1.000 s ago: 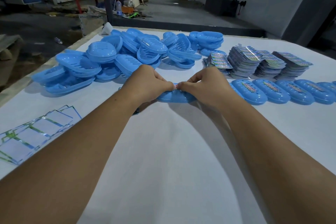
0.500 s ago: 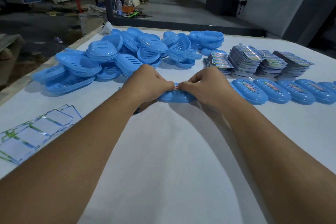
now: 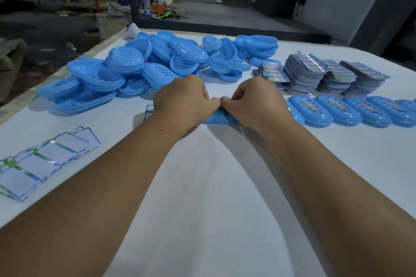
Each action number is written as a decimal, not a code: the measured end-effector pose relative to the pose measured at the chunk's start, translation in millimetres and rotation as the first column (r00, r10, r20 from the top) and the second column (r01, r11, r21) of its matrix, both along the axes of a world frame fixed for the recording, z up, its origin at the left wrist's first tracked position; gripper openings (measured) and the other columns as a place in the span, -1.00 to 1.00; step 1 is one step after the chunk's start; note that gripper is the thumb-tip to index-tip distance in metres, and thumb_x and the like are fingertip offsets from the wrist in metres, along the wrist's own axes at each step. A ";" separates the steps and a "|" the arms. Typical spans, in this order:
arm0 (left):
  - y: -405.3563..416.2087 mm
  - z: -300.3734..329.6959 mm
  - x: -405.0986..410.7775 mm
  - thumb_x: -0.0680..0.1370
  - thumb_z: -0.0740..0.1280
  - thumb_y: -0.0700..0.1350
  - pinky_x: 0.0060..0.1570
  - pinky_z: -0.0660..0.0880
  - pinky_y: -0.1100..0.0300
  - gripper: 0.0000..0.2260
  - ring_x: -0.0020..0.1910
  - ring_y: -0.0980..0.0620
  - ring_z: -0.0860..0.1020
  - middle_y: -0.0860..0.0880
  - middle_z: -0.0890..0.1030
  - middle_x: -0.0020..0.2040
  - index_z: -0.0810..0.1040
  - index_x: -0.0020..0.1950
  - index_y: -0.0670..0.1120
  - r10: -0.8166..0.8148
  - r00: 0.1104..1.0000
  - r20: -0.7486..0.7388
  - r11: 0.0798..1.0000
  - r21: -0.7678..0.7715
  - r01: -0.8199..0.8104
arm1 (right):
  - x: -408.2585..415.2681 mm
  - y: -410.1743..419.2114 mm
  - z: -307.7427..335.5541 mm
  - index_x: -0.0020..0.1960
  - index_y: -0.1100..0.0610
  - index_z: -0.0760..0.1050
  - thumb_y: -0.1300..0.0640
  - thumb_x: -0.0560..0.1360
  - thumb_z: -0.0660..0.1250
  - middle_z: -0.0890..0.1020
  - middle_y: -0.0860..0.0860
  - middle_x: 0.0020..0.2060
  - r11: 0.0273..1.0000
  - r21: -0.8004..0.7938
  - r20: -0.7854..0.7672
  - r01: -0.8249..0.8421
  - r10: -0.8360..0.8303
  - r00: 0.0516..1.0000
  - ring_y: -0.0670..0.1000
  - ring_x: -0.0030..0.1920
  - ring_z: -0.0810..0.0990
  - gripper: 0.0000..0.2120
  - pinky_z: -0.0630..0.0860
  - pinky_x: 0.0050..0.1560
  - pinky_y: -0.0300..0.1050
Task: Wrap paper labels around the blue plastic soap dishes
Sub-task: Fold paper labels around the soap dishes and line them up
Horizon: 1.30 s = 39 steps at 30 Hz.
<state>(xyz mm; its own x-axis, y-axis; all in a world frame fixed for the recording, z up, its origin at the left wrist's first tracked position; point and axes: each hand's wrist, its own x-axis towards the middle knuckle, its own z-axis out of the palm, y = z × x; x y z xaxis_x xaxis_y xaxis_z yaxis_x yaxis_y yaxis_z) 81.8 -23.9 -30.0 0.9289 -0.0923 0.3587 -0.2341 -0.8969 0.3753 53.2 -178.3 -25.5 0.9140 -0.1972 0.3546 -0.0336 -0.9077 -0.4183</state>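
Where both hands [image 3: 219, 103] meet, soap dish [image 3: 221, 119] mostly hidden.

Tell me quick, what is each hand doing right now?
Left hand: fingers curled, gripping the blue soap dish on the table.
Right hand: fingers curled, gripping the same soap dish from the other side.

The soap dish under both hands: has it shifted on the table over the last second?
No. The soap dish stays put, level with the row of labelled dishes to its right.
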 end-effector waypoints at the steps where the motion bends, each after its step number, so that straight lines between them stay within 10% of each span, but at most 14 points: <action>1: -0.5 0.1 -0.3 0.40 0.35 0.26 -0.23 0.38 0.13 -0.72 -0.19 -0.03 0.55 0.12 0.56 -0.29 0.53 -0.28 0.07 -0.003 1.000 0.018 1.000 0.011 0.003 | -0.1 0.5 0.5 -0.36 0.04 0.53 -0.13 0.40 0.43 0.65 -0.01 -0.31 1.000 -0.013 0.006 0.003 -0.003 1.000 0.06 -0.19 0.59 -0.71 0.44 -0.28 -0.11; 9: -0.8 -0.4 -2.3 0.42 0.35 0.29 -0.24 0.32 0.13 -0.70 -0.20 -0.03 0.49 0.14 0.44 -0.32 0.49 -0.21 0.08 -0.005 0.996 0.084 0.998 0.056 0.000 | -0.8 -0.4 1.1 -0.33 0.09 0.56 -0.13 0.42 0.43 0.66 0.02 -0.31 0.999 -0.032 0.014 -0.007 0.008 1.000 0.07 -0.15 0.58 -0.69 0.52 -0.20 -0.06; 17: 12.2 2.4 3.1 0.56 0.26 0.20 -0.19 0.33 0.10 -0.80 -0.13 -0.06 0.52 0.09 0.53 -0.21 0.51 -0.07 0.10 0.057 0.996 0.063 0.981 -0.188 -0.044 | 1.6 -17.6 5.4 -0.15 0.04 0.57 0.11 0.51 0.32 0.61 -0.14 -0.29 0.960 0.278 0.090 -0.027 0.002 0.996 -0.05 -0.21 0.57 -0.91 0.45 -0.24 -0.18; 29: 16.9 -1.1 3.6 0.58 0.24 0.13 -0.21 0.36 0.09 -0.85 -0.18 -0.08 0.51 0.05 0.57 -0.22 0.50 -0.07 0.09 0.037 0.991 0.131 0.983 -0.185 -0.012 | -16.0 4.9 0.1 0.35 -0.14 0.52 -0.04 0.34 0.39 0.62 -0.21 0.19 0.882 0.175 -0.107 -0.438 0.460 0.882 -0.18 0.18 0.55 -0.44 0.48 0.22 -0.26; 39: 15.2 -3.1 5.0 0.57 0.28 0.15 -0.21 0.33 0.10 -0.85 -0.19 -0.05 0.47 0.10 0.46 -0.29 0.52 -0.08 0.10 0.058 0.992 0.113 0.984 -0.174 -0.037 | -14.2 -5.0 4.4 0.42 -0.12 0.40 -0.35 0.42 0.27 0.52 0.00 0.29 0.978 -0.200 -0.178 -0.049 0.013 0.984 0.16 0.28 0.52 -0.38 0.42 0.27 0.13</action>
<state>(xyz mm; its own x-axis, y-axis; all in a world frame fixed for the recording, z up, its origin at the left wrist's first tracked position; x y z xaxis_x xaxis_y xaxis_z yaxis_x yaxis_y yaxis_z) 86.8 -8.8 -33.1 0.8816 0.0231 0.4715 -0.2439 -0.8328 0.4969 39.0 -183.3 -21.1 0.9699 -0.1080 0.2182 -0.0601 -0.9747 -0.2151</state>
